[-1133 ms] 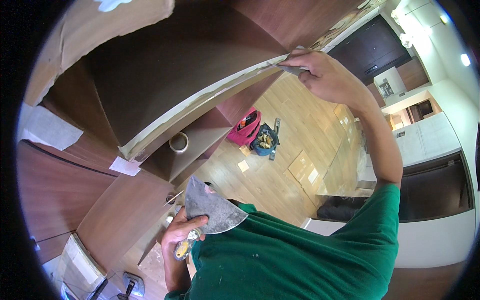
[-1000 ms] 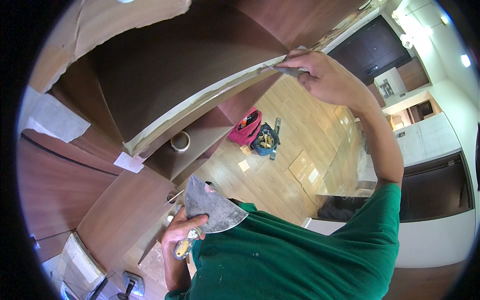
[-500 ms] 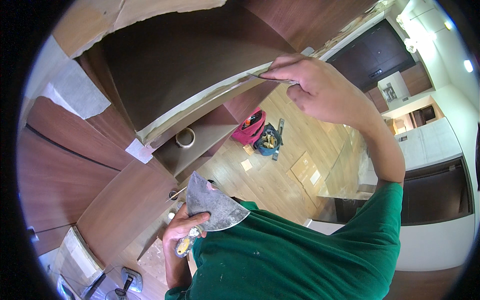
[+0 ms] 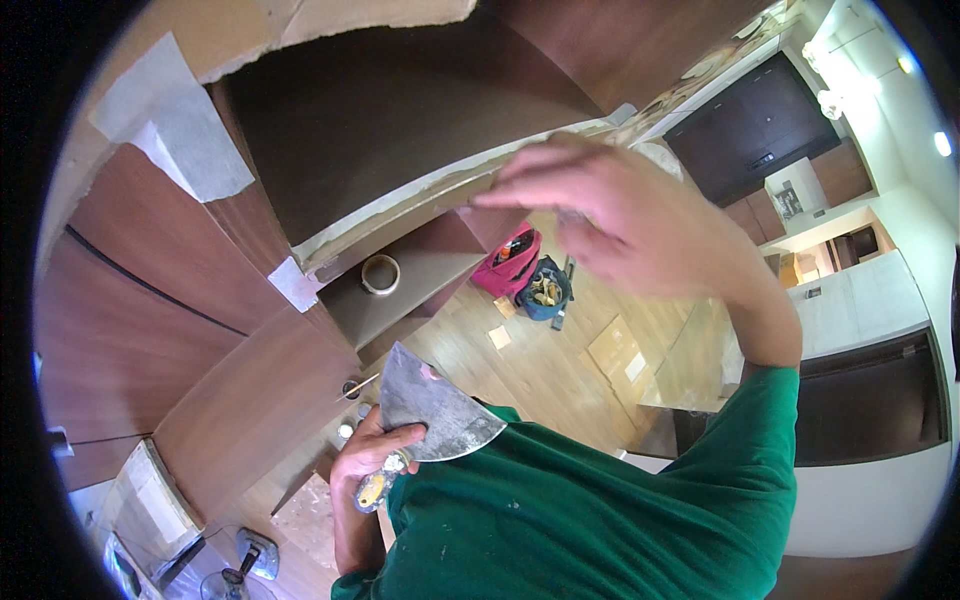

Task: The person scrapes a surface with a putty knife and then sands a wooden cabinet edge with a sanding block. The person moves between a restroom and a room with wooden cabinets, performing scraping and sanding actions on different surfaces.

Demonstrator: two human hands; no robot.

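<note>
My left hand (image 4: 372, 450), low in front of my green shirt, grips a wide putty knife (image 4: 435, 415). Its grey triangular blade is smeared with filler and carries a small pink patch; its handle is spotted yellow. My right hand (image 4: 620, 225) is raised in front of the cabinet, just below the pale, filler-coated shelf edge (image 4: 400, 207). Motion blurs its fingers, so I cannot make out whether anything is between them. Behind that edge lies a dark brown panel (image 4: 400, 110).
A round ring-shaped roll (image 4: 380, 274) lies on a lower shelf (image 4: 425, 290). On the wood floor stand a red bag (image 4: 508, 268) and a blue bucket (image 4: 543, 300) with things inside. Cardboard (image 4: 615, 352) lies nearby. Masking paper (image 4: 180, 120) hangs at the cabinet's left.
My right hand has come down from the shelf edge and blurs; the thin metal blade it pinched there no longer shows clearly. My left hand with the putty knife has barely moved.
</note>
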